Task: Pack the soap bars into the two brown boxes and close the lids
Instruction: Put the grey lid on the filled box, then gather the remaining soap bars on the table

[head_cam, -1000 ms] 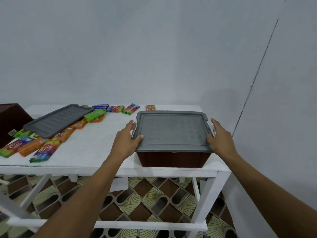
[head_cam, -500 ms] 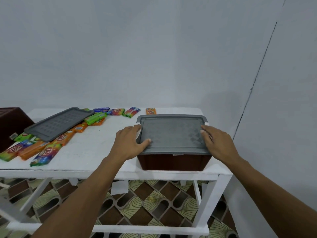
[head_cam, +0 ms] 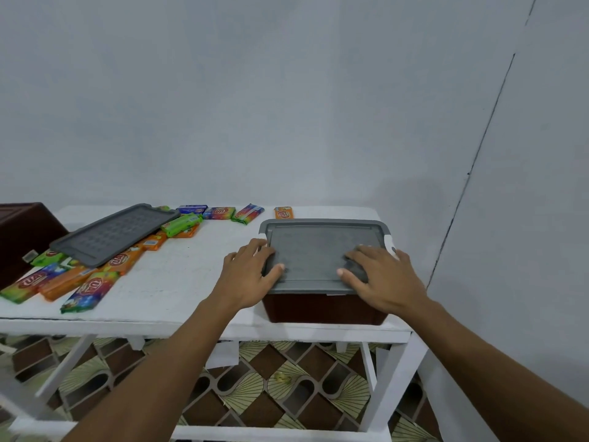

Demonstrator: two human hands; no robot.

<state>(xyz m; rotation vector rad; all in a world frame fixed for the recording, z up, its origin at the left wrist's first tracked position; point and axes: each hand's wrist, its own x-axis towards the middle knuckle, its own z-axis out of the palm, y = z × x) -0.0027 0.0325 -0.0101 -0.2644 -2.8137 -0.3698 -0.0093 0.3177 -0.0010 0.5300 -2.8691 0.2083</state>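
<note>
- Reached both bare arms forward over the near edge of the white wooden table (head_cam: 191,275).
- Laid the left hand (head_cam: 251,275) on the near left corner of the flat grey plastic lid (head_cam: 318,250), thumb on top, fingers straight along the lid's left edge. Gripped nothing, only pressed.
- Laid the right hand (head_cam: 379,279) flat on the near right part of the same lid, fingers spread and straight. Held nothing either.
- Found that lid sitting on top of the dark brown plastic box (head_cam: 325,309), at the front right of the table. Could not see inside.
- Looked like the step of pushing this first lid shut. Could not tell if it had snapped down all the way round.
- Probably called next for a firm push at the corners and by the white clip (head_cam: 389,242), then a turn to the left side.
- Left many bright wrapped soap bars (head_cam: 89,290) loose on the table's left half, so the packing looked far from done.
- Saw a second grey plastic lid (head_cam: 114,234) resting tilted on some of those bars, further back.
- Saw a second dark brown box (head_cam: 22,237) at the far left, cut off by the edge.
- Ended with a small row of soap bars (head_cam: 220,213) by the pale wall (head_cam: 287,106).
</note>
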